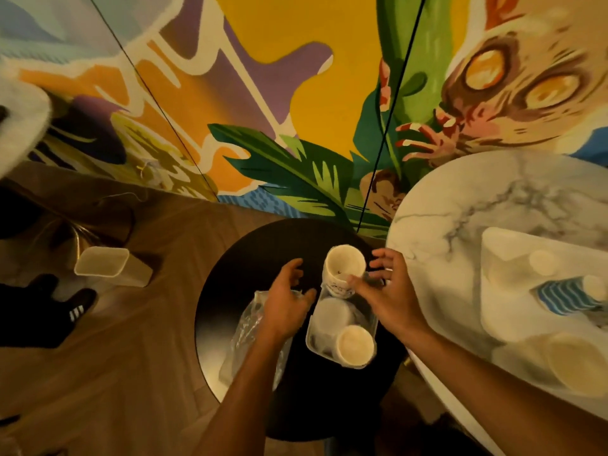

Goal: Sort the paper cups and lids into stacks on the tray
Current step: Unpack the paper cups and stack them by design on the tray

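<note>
From the head camera, a clear tray (311, 337) is sitting on the black table (230, 291), near its right edge. A far cup (343, 263) is standing at the tray's far end and a near cup (356, 344) at its near end. What looks like a white lid (332, 312) is lying between them.

The right hand (388, 296) is hovering just beside the far cup, with its fingers (383, 258) spread and its thumb by the cup's side. I cannot tell if it is touching. The left hand (284, 304) is hanging over a bag (245, 334), fingers spread, holding nothing. Both hands are probably closing in on the far cup to keep it from tipping.

Café (painted mural wall (296, 77), round marble table (460, 209))
</note>
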`<act>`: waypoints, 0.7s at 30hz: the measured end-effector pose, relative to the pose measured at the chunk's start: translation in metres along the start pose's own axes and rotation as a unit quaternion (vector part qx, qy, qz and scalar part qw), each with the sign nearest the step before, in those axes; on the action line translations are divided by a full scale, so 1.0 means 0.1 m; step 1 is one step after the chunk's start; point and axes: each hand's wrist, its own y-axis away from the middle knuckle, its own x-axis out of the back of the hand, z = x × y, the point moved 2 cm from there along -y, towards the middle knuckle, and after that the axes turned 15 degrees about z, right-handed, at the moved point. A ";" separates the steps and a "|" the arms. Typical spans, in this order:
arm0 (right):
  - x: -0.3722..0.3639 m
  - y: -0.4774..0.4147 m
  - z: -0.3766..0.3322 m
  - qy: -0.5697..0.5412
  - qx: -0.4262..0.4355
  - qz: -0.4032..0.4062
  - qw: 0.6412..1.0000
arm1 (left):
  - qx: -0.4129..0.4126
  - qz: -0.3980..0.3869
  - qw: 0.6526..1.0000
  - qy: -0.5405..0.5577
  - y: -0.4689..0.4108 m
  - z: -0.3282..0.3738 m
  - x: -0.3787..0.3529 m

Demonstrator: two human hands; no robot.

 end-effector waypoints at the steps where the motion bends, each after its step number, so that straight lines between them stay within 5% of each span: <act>1: -0.02 -0.05 0.03 0.018 -0.002 -0.018 1.000 | -0.010 -0.025 1.000 -0.003 -0.03 0.05 -0.11; 9: -0.23 -0.35 0.22 0.095 -0.081 -0.180 0.976 | -0.045 -0.075 0.996 0.016 -0.18 0.11 -0.64; 21: 0.10 -0.37 -0.14 0.031 -0.027 -0.155 0.987 | -0.081 -0.033 0.993 0.085 -0.06 0.61 -0.33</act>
